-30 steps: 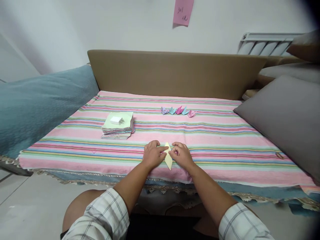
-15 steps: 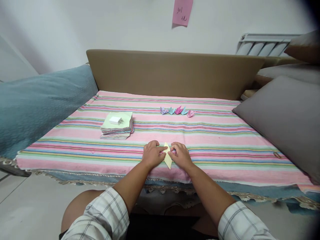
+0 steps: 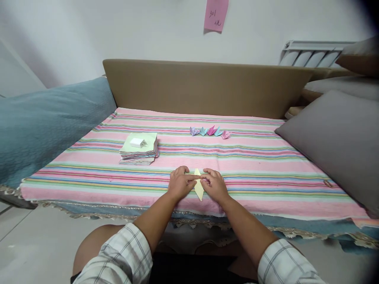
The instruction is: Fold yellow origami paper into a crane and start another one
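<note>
A pale yellow piece of folded origami paper point(image 3: 199, 192), shaped like a narrow diamond, lies on the striped cloth in front of me. My left hand point(image 3: 179, 184) is at its left edge, thumb and index finger pressed on the paper. From the right side my right hand point(image 3: 214, 185) pinches it, fingers curled and the fingertips meeting the left index finger across its middle. The fingers cover the paper's centre; its split upper tip and lower point show. Farther back stands a row of several small folded paper cranes point(image 3: 211, 131) in purple, teal, magenta, blue and pink.
A stack of square paper point(image 3: 139, 154) with a white charger plug point(image 3: 137, 142) on top sits to the left. A grey cushion point(image 3: 334, 142) borders the striped cloth point(image 3: 251, 165) on the right. A brown board point(image 3: 201, 86) stands behind, and a blue-covered armrest point(image 3: 56, 118) is at left.
The right fingers have moved slightly left over the paper's middle and now meet the left index finger. The paper stays in nearly the same place.
</note>
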{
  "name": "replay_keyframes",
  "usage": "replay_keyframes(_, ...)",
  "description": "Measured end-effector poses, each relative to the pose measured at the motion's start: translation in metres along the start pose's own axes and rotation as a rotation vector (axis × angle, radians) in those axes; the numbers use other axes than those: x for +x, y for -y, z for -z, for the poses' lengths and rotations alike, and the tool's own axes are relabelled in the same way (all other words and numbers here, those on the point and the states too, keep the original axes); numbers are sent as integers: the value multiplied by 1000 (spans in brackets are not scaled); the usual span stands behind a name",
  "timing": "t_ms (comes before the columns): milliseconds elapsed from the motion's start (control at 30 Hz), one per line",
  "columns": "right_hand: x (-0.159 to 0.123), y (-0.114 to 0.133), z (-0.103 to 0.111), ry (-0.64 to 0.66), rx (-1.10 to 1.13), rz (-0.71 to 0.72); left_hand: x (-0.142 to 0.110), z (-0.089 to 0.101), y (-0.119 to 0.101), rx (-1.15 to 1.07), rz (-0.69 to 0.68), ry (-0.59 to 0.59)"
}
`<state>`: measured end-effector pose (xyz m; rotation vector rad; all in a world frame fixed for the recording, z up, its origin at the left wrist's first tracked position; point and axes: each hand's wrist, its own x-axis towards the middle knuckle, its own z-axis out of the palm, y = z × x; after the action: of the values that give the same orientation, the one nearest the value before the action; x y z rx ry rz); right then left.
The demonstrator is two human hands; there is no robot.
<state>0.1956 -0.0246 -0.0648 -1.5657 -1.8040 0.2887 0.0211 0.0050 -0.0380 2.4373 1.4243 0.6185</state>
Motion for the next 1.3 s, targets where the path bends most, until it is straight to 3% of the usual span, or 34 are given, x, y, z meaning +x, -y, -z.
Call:
replay_keyframes(300,-9,-7,4,-140,157,77,1,0,0,21,-31,31)
replay_keyframes(967,-13,0,-2,-138,-100,219,4,-5,3,25,-14,36)
replay_keyframes(1133,-16,1,1,-38,-61,306,5,-3,2,9,-6,53)
replay_keyframes(1300,-14,7,2,-12,-85,129,3,-2,3,-18,-25,4)
